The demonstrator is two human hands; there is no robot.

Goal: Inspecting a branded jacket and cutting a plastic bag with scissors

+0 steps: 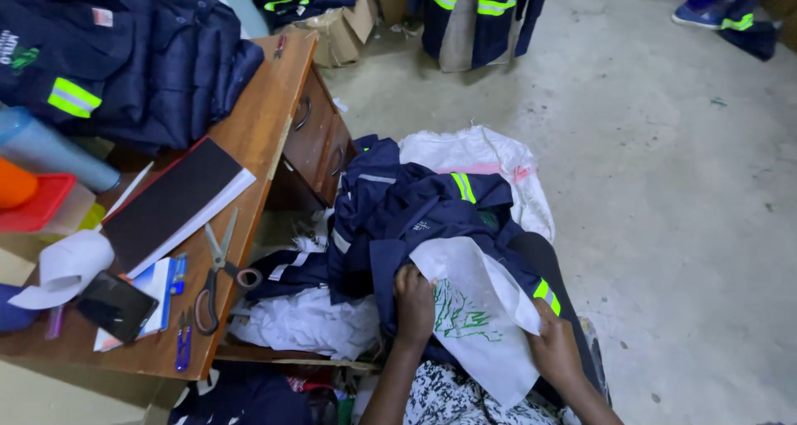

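**Peeling backing from a stitched jacket**

Gripping a white backing sheet [481, 317] at two edges, a seated person works over a navy jacket [398, 217] bundled in the lap. The left hand [413, 305] is closed on the sheet's near-left edge, knuckles pressed into the dark cloth just beside a green stitched design [458, 313]. The right hand [554, 350] pinches the sheet's lower right edge, below a yellow reflective stripe [545, 294]. The sheet lies on top of the jacket, its upper corner curled back; whether it is fixed to the cloth under the design cannot be told.

A wooden desk [266, 118] stands to the left, bearing scissors [217, 271], a small blue snipper [183, 348], a phone [116, 306], a black-covered book [178, 201] and a stack of folded navy garments [149, 60]. More white scraps [307, 321] lie between the desk and the jacket, and a white sack [481, 155] is spread on the concrete floor [664, 184] behind.

Judged from the two-handed hold, a hard tug could tear the thin sheet unevenly and leave bits caught in the green thread, or strain the stitches. The jacket, loosely heaped, could also slide off the lap toward the floor.
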